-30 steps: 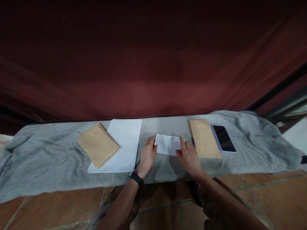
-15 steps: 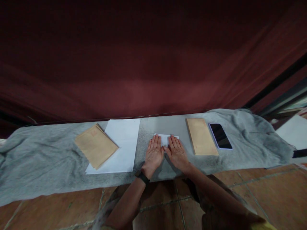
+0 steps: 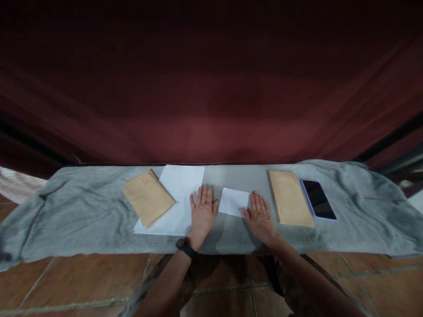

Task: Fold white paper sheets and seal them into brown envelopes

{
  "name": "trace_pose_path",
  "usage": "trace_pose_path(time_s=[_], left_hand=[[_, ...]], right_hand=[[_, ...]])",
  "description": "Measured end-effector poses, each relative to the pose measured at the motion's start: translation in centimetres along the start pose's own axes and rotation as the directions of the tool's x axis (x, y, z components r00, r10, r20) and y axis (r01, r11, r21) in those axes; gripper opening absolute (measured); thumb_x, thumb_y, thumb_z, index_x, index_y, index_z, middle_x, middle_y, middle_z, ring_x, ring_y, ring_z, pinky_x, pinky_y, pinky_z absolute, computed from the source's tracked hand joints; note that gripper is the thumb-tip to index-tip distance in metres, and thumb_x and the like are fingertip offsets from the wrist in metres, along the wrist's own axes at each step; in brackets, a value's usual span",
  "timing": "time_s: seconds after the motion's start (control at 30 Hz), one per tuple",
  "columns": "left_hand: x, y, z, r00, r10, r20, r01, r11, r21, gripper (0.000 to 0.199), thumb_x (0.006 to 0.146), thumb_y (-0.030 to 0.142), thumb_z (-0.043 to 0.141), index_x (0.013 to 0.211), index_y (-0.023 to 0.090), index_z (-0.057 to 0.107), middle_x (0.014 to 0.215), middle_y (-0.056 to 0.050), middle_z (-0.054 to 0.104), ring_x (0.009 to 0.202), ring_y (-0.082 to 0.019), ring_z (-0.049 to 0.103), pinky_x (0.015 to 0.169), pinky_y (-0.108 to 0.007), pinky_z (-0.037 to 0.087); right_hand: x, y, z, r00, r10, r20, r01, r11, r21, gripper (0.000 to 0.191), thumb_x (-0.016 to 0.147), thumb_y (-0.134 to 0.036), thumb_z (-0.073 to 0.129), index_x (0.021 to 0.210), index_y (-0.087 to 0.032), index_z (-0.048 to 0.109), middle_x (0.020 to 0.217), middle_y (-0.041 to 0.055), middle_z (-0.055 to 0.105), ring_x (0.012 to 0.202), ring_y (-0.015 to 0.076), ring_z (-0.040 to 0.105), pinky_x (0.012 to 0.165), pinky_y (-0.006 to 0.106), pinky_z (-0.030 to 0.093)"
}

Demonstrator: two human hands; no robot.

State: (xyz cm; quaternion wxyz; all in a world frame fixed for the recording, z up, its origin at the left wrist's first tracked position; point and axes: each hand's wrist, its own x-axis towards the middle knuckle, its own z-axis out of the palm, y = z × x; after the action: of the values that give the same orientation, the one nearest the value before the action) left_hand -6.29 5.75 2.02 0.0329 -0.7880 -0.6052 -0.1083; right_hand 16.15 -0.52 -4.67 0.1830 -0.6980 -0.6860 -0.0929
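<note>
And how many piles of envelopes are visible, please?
2: the left pile on the white sheets, the right pile between the right hand and the phone.

Left hand (image 3: 202, 215) and right hand (image 3: 261, 219) flat, palms down

The left forearm (image 3: 167, 279) and right forearm (image 3: 306, 273) slant inward from the lower edge of the view. The left hand's 4 fingers are straight and fanned, the little finger set apart, the thumb out on the inner side. The right hand's 4 fingers lie closer together, tilted slightly left, the thumb sticking out inward. A gap separates the 2 hands.
</note>
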Motion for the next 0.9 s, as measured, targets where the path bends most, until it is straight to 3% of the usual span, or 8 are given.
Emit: trace_pose_path(time_s=[0.07,0.2,0.33,0.43,0.6,0.73,0.8,0.9], left_hand=[[0.2,-3.0,-1.9,0.988,-0.149,-0.043,0.152,0.987,0.059,0.052,0.101,0.029,0.035,0.149,0.012,0.046,0.152,-0.018,0.050,0.147,-0.033,0.037,0.119,-0.060,0.028],[-1.0,-9.4,-4.6,0.902,-0.430,-0.026,0.428,0.889,0.165,0.047,0.099,0.029,0.044,0.140,0.009,0.051,0.143,-0.023,0.054,0.137,-0.036,0.047,0.101,-0.050,0.049],[-2.5,-12.6,-5.3,0.896,-0.408,0.172,0.376,0.906,0.193,0.033,0.097,0.025,0.048,0.124,0.010,0.060,0.123,-0.018,0.064,0.112,-0.030,0.064,0.086,-0.038,0.054],[-2.6,-13.0,-5.5,0.914,-0.360,0.187,0.322,0.924,0.207,0.027,0.098,0.016,0.042,0.113,0.013,0.064,0.112,-0.014,0.067,0.103,-0.026,0.066,0.082,-0.033,0.053],[-1.6,-10.1,-5.9,0.933,-0.360,0.021,0.352,0.921,0.168,0.025,0.100,0.019,0.039,0.109,0.015,0.062,0.096,-0.011,0.069,0.090,-0.024,0.068,0.073,-0.032,0.051],[-2.1,-4.0,-5.1,0.989,-0.132,0.063,0.131,0.991,0.008,0.023,0.100,0.019,0.039,0.102,0.019,0.062,0.089,-0.008,0.070,0.081,-0.022,0.069,0.068,-0.031,0.051],[-2.7,-0.6,-4.4,0.996,0.015,0.089,-0.004,0.993,-0.121,0.021,0.099,0.017,0.042,0.105,0.020,0.062,0.093,-0.007,0.072,0.084,-0.021,0.070,0.069,-0.029,0.051],[-3.3,3.1,-3.3,0.989,0.102,0.106,-0.067,0.953,-0.294,0.020,0.099,0.017,0.044,0.106,0.022,0.063,0.095,-0.006,0.074,0.087,-0.020,0.070,0.073,-0.028,0.053]], right_hand=[[0.0,0.0,0.1,1.000,0.007,0.007,-0.007,1.000,0.016,0.071,0.105,-0.051,0.030,0.158,-0.003,0.024,0.160,0.0247,0.033,0.146,0.0352,0.037,0.117,0.055,0.031],[0.1,0.0,0.1,1.000,-0.004,-0.014,0.005,0.998,0.066,0.070,0.104,-0.049,0.036,0.157,-0.004,0.028,0.160,0.0242,0.034,0.146,0.0362,0.037,0.116,0.056,0.033],[0.1,0.1,0.1,1.000,-0.014,-0.026,0.016,0.996,0.091,0.069,0.103,-0.047,0.038,0.156,-0.003,0.030,0.159,0.0248,0.035,0.146,0.0378,0.036,0.115,0.058,0.034],[0.1,0.1,0.1,1.000,-0.026,-0.017,0.027,0.996,0.081,0.068,0.103,-0.047,0.038,0.154,-0.002,0.032,0.159,0.0254,0.034,0.146,0.0381,0.036,0.115,0.057,0.034],[0.3,0.2,-0.5,1.000,-0.015,-0.005,0.016,0.995,0.101,0.066,0.102,-0.047,0.040,0.151,-0.002,0.038,0.159,0.0251,0.036,0.145,0.0378,0.037,0.115,0.057,0.033],[1.4,-0.5,-1.6,0.999,0.008,0.042,-0.020,0.953,0.301,0.060,0.103,-0.047,0.036,0.145,-0.007,0.049,0.157,0.0210,0.041,0.147,0.0356,0.035,0.118,0.059,0.031],[2.0,-1.5,-2.3,0.992,0.010,0.129,-0.077,0.849,0.522,0.057,0.103,-0.048,0.034,0.145,-0.013,0.052,0.153,0.0170,0.049,0.142,0.0314,0.044,0.116,0.055,0.038],[2.5,-3.4,-3.3,0.941,-0.018,0.339,-0.280,0.523,0.805,0.057,0.103,-0.054,0.033,0.142,-0.020,0.056,0.131,0.0146,0.067,0.118,0.0279,0.065,0.101,0.048,0.055]])
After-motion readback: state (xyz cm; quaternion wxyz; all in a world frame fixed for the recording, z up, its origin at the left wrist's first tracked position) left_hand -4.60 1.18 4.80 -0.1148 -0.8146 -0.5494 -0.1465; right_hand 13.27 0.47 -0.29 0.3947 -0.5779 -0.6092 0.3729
